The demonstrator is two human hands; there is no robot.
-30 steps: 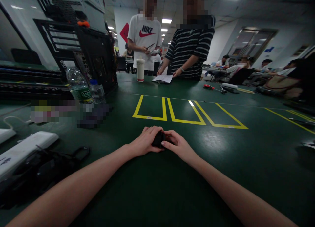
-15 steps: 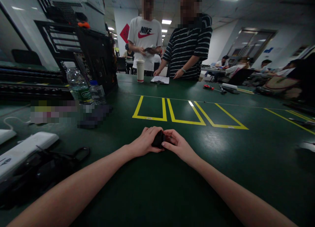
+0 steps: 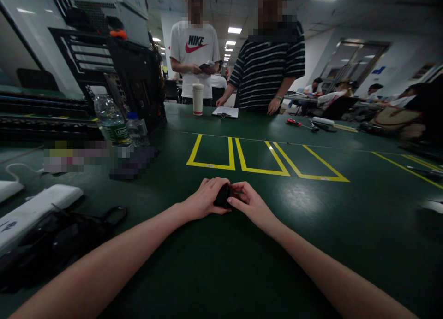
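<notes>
A small black box-like object (image 3: 222,197) sits between my hands on the dark green tabletop (image 3: 221,263); its exact kind is too dark to make out. My left hand (image 3: 206,197) is wrapped round its left side, fingers over the top and thumb along the near edge. From the right, my right hand (image 3: 247,199) pinches the object's right side with thumb and fingers. Parts of the object are covered by my fingers. Just beyond my hands, yellow tape outlines (image 3: 211,166) mark the table.
To the left lie a white power strip (image 3: 44,208), a tangle of black cable (image 3: 69,236) and water bottles (image 3: 110,118). A white cup (image 3: 197,99) and a clipboard (image 3: 225,112) stand at the far edge, where two people face me. Tools (image 3: 293,122) lie far right.
My hands and the black object stay in almost the same place. Across the table, the person in white has shifted left, and the person in stripes has drawn one hand back from the clipboard.
</notes>
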